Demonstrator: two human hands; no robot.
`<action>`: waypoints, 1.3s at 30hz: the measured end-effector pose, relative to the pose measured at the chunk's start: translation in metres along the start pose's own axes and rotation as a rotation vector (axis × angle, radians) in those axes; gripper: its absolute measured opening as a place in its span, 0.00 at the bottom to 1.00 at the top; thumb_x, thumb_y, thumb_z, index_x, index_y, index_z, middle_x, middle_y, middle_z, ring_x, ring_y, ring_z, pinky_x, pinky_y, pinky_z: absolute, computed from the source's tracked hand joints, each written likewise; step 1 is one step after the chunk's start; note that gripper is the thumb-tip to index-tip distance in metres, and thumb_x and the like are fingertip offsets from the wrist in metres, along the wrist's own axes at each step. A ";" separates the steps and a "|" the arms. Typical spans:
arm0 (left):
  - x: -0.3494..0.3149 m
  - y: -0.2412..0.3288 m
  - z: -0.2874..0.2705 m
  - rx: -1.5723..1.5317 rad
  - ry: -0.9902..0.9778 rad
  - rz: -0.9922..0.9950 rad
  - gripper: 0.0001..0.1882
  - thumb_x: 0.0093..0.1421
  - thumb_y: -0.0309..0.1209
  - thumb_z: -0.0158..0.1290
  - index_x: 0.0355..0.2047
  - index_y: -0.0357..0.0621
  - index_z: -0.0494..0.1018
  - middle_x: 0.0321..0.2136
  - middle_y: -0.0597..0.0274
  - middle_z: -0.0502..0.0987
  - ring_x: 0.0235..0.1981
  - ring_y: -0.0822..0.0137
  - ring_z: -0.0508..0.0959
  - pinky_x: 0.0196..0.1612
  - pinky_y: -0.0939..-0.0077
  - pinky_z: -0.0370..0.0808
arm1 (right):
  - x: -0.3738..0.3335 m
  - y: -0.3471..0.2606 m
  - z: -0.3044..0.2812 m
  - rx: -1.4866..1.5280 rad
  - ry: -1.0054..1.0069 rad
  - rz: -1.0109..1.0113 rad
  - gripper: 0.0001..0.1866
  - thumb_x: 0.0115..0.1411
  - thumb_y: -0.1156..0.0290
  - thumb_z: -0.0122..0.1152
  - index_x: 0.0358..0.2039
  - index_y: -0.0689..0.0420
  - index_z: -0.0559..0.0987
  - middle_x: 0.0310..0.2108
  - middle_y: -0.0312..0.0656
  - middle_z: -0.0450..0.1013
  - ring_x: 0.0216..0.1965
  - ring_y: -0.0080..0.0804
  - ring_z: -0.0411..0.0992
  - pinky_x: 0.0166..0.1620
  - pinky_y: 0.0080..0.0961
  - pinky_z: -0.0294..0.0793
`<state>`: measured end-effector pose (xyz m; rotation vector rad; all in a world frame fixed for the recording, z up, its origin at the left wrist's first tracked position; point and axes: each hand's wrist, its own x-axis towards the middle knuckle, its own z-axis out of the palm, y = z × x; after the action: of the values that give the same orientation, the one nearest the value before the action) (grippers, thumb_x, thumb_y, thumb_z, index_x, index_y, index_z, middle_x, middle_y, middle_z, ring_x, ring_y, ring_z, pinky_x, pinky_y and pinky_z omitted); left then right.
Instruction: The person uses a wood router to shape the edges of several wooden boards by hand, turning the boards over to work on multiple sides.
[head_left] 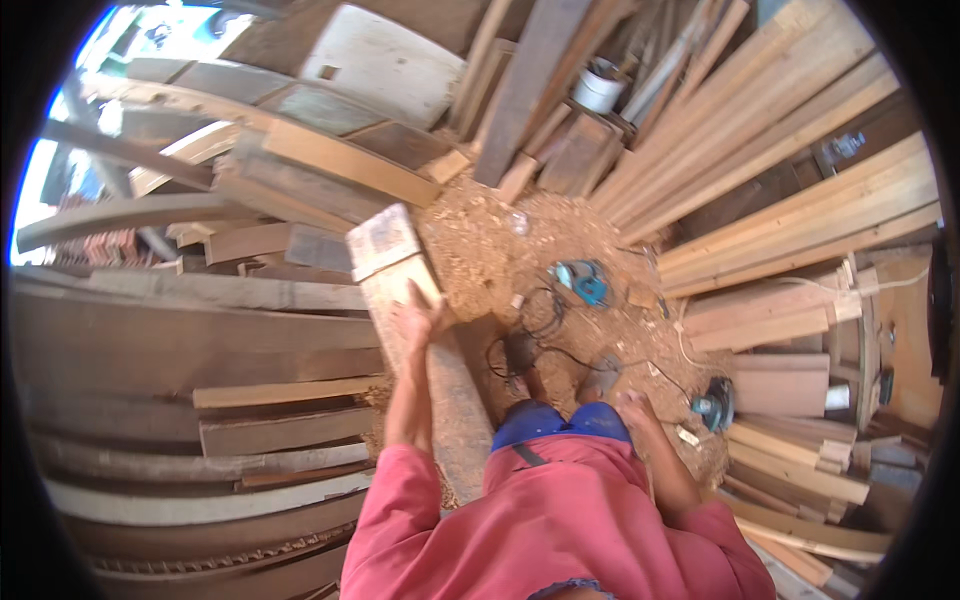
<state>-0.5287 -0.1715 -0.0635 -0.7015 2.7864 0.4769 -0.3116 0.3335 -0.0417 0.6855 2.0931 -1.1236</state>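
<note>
Beneath the spread left hand [421, 324]: long, pale wooden board [382, 282] | Beside the blue shorts [560, 422]: right hand [636, 407], I can't tell its grip | Right of the left hand: teal power tool [588, 286], brown sawdust [478, 240]

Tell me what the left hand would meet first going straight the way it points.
Likely the crosswise strip near the far end of the plank under the left hand, though its height is unclear.

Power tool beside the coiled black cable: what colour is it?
The power tool is mostly teal blue; see the head view.
</note>
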 end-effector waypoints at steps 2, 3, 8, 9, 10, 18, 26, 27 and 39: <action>0.013 0.024 -0.019 0.076 0.045 0.014 0.54 0.55 0.66 0.57 0.74 0.51 0.54 0.59 0.16 0.64 0.64 0.27 0.63 0.69 0.46 0.56 | 0.028 -0.011 -0.003 -0.051 -0.016 0.001 0.20 0.66 0.54 0.55 0.29 0.61 0.78 0.23 0.41 0.75 0.22 0.26 0.71 0.26 0.31 0.72; 0.018 0.024 -0.019 0.086 0.102 0.011 0.52 0.56 0.65 0.57 0.73 0.51 0.57 0.58 0.18 0.66 0.62 0.28 0.65 0.67 0.45 0.60 | 0.046 -0.013 -0.006 0.017 -0.046 0.024 0.20 0.66 0.54 0.56 0.30 0.60 0.78 0.22 0.40 0.75 0.21 0.25 0.70 0.25 0.29 0.72; 0.024 0.030 0.001 -0.058 0.201 0.096 0.31 0.68 0.47 0.50 0.68 0.51 0.66 0.55 0.26 0.68 0.56 0.37 0.71 0.60 0.52 0.66 | 0.193 0.064 0.007 0.368 0.173 -0.073 0.16 0.68 0.54 0.57 0.32 0.54 0.74 0.23 0.34 0.71 0.23 0.22 0.70 0.23 0.21 0.72; 0.028 0.018 0.022 -0.055 0.311 0.194 0.28 0.69 0.42 0.48 0.67 0.50 0.67 0.53 0.28 0.70 0.54 0.39 0.72 0.57 0.52 0.68 | 0.225 0.091 0.014 0.441 0.189 -0.043 0.16 0.69 0.53 0.57 0.33 0.53 0.74 0.24 0.34 0.71 0.23 0.23 0.71 0.24 0.24 0.74; 0.031 0.000 0.028 -0.038 0.428 0.293 0.25 0.70 0.38 0.47 0.66 0.50 0.69 0.51 0.31 0.71 0.52 0.42 0.73 0.55 0.52 0.69 | 0.255 0.113 0.019 0.519 0.207 -0.017 0.16 0.69 0.53 0.57 0.33 0.52 0.74 0.25 0.35 0.71 0.24 0.25 0.73 0.26 0.26 0.76; 0.036 0.000 0.017 -0.022 0.377 0.274 0.26 0.76 0.37 0.38 0.70 0.42 0.62 0.60 0.44 0.70 0.58 0.52 0.71 0.62 0.57 0.66 | 0.432 0.146 -0.010 0.969 0.105 0.523 0.28 0.72 0.48 0.51 0.55 0.63 0.72 0.46 0.49 0.76 0.44 0.40 0.77 0.49 0.40 0.80; 0.021 0.017 0.010 -0.107 0.269 0.135 0.29 0.78 0.42 0.30 0.72 0.39 0.56 0.70 0.50 0.61 0.67 0.59 0.65 0.67 0.66 0.62 | 0.508 0.094 0.062 1.359 -0.409 0.400 0.25 0.67 0.52 0.62 0.52 0.60 0.73 0.42 0.47 0.77 0.43 0.39 0.78 0.53 0.43 0.79; 0.022 0.015 0.009 -0.082 0.272 0.175 0.29 0.78 0.42 0.30 0.72 0.38 0.56 0.70 0.51 0.62 0.67 0.60 0.65 0.66 0.66 0.62 | 0.513 0.098 0.070 1.438 -0.368 0.340 0.24 0.66 0.53 0.64 0.51 0.60 0.73 0.40 0.45 0.77 0.42 0.37 0.78 0.53 0.43 0.80; 0.025 0.011 0.011 -0.019 0.336 0.141 0.28 0.75 0.38 0.36 0.70 0.37 0.61 0.62 0.44 0.69 0.62 0.52 0.68 0.66 0.60 0.61 | 0.423 -0.022 0.089 1.220 -0.140 0.044 0.10 0.63 0.71 0.63 0.43 0.57 0.76 0.27 0.37 0.71 0.26 0.28 0.71 0.32 0.33 0.76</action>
<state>-0.5540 -0.1693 -0.0779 -0.6435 3.1662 0.4474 -0.5743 0.3037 -0.3844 1.1025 1.0763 -2.3143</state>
